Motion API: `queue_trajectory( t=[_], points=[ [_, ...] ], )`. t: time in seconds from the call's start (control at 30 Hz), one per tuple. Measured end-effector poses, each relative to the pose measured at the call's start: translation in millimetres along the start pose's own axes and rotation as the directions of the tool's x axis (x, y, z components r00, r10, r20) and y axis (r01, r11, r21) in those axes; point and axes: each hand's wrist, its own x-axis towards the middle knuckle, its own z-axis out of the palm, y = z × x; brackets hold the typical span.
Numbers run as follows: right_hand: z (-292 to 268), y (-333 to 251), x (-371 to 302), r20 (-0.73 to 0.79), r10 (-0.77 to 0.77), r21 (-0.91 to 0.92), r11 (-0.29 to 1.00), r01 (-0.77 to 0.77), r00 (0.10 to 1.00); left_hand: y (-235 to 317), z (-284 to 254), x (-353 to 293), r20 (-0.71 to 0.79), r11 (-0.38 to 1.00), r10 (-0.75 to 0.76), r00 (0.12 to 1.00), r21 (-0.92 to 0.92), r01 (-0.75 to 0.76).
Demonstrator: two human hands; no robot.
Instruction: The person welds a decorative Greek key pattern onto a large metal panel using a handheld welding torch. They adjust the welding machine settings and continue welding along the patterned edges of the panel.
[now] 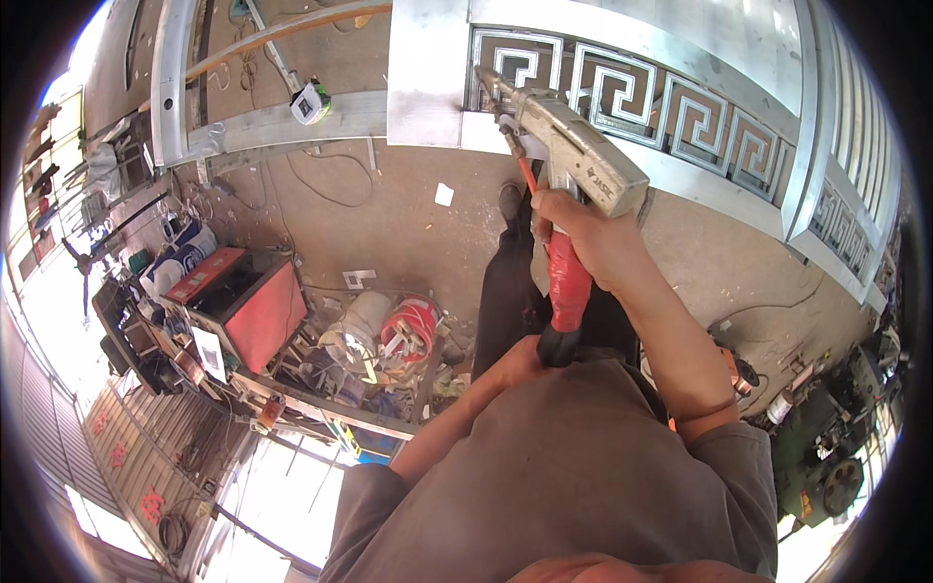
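Gun-shaped tool — dark lettering.

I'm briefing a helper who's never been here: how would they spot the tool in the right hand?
Find the silvery metal frame patterned with square spirals, along the top. Overlapping its lower edge in view is a pale, boxy, gun-shaped tool, gripped by the right hand, narrow nose toward the upper left. Its red-wrapped lower section with black end sets it apart from the bare frame.
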Motion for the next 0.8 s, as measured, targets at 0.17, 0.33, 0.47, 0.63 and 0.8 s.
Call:
queue_trajectory(
  t=[0.17,0.33,0.47,0.63,0.8],
  points=[
    [-2.8,-2.2,13.3,0.019,-0.014,0.019,1.0,0.013,1.0,21.7,-6.7,4.9,-0.041,0.977,-0.123,0.992,0.168,0.128],
    [-4.8,1.1,23.1,-0.016,0.026,0.107,0.994,-0.024,1.0,34.9,-9.4,10.0,-0.096,0.974,-0.122,0.988,0.182,0.138],
    [-4.4,3.1,23.9,-0.008,-0.058,0.101,0.993,0.058,0.998,38.4,-9.3,9.2,-0.106,0.967,-0.145,0.984,0.195,0.164],
    [-6.8,2.0,25.1,0.046,-0.045,0.095,0.995,0.04,0.998,41.8,-11.4,9.2,-0.103,0.965,-0.155,0.982,0.195,0.173],
    [-3.4,2.7,27.1,0.019,-0.065,0.102,0.993,0.063,0.998,41.5,-13.4,8.7,-0.108,0.961,-0.167,0.98,0.204,0.186]
  ],
)
